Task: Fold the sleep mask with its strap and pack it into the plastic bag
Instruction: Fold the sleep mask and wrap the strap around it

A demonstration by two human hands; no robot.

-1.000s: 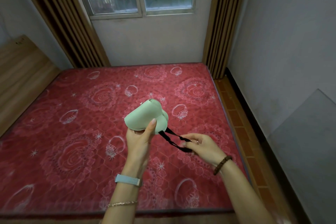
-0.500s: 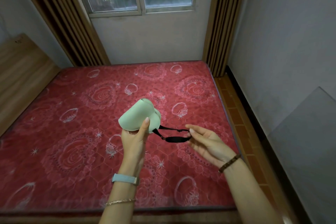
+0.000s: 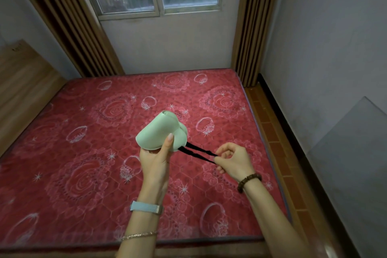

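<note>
A pale green sleep mask (image 3: 159,132), folded over on itself, is held above the mattress by my left hand (image 3: 155,160), thumb pressed on its near face. Its black strap (image 3: 199,153) runs taut from the mask's right side to my right hand (image 3: 234,160), which pinches the strap's loop end between the fingers. No plastic bag is in view.
A red patterned mattress (image 3: 83,153) fills the floor below my hands. A wooden headboard (image 3: 23,81) stands at the left, a window and curtains at the far wall. A grey panel (image 3: 354,153) leans on the right wall beside a brick-tiled strip.
My right hand was open under the slack strap half a second ago; now its fingers have closed on the strap and pulled it taut to the right. The mask barely moved.
</note>
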